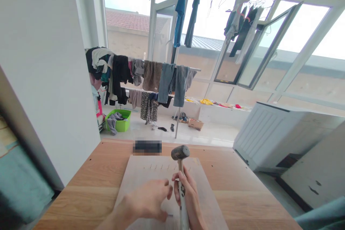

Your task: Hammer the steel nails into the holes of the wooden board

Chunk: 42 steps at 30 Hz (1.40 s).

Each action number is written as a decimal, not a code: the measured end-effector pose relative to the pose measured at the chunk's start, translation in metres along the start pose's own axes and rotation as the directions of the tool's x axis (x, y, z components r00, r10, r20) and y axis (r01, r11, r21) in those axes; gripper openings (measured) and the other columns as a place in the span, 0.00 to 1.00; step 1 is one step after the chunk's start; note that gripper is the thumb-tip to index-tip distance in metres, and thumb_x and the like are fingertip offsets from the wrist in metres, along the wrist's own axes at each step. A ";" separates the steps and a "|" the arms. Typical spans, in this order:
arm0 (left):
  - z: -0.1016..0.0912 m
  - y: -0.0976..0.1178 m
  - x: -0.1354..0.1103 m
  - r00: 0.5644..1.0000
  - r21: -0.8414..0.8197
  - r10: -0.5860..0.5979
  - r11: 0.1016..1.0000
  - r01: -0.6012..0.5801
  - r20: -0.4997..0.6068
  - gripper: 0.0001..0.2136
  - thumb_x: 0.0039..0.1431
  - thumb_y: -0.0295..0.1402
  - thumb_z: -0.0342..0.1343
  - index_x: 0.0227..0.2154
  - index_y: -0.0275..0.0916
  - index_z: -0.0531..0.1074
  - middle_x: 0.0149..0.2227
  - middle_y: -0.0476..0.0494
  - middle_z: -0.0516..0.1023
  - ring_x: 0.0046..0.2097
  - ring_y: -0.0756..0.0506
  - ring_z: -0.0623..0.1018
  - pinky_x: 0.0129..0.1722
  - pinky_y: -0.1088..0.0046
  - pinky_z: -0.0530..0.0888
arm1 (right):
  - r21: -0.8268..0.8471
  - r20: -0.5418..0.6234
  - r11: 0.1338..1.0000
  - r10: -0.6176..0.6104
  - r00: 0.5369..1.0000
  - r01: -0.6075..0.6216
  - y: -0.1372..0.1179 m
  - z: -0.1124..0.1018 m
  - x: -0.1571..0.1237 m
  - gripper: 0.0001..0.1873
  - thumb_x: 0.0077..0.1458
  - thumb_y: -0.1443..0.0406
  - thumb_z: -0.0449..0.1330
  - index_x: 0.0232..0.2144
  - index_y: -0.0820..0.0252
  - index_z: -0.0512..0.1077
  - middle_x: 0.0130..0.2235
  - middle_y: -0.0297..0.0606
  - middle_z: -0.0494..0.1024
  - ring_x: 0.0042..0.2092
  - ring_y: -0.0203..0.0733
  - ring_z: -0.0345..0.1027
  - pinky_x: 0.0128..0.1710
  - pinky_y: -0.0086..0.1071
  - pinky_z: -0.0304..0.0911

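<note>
My right hand (188, 190) is wrapped round the pale, worn handle of a mallet (181, 152), whose dark, cylindrical head points up and away from me. My left hand (148, 197) hovers over a light grey board (134, 172), its fingers bent and its thumb apart from them. Beside the left thumb is a small thin piece, perhaps a nail (169, 215), too small to make out clearly. Across the far part of the board stands a row of several thin nails (161, 167). The board lies flat on a wooden table.
The wooden table (99, 176) has a blurred dark object (147, 146) beyond the board. Past its far edge are a laundry-laden drying rack (152, 75) and a green basket (124, 125). A white ribbed cabinet (258, 133) stands at right, a white wall (48, 61) at left.
</note>
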<state>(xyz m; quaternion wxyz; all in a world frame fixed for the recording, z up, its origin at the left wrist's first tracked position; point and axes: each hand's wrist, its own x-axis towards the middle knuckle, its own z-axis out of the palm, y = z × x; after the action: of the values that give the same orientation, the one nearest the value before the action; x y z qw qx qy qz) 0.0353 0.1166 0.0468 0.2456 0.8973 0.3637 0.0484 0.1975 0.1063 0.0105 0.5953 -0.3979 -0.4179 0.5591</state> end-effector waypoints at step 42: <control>-0.014 -0.117 -0.014 0.850 -0.511 -0.316 0.857 0.066 -0.421 0.08 0.52 0.36 0.57 0.30 0.37 0.74 0.30 0.48 0.77 0.32 0.48 0.73 0.34 0.73 0.69 | -0.015 0.058 0.999 0.032 0.998 -0.031 0.008 0.014 -0.007 0.22 0.54 0.47 0.63 0.38 0.59 0.70 0.29 0.30 0.75 0.11 0.22 0.54 0.06 0.18 0.49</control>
<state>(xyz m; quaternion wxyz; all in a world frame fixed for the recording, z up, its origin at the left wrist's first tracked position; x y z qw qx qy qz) -0.0525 0.1846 0.0051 0.3623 0.7239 0.4808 0.3370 0.1816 0.0997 0.0071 0.5712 -0.3922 -0.4329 0.5767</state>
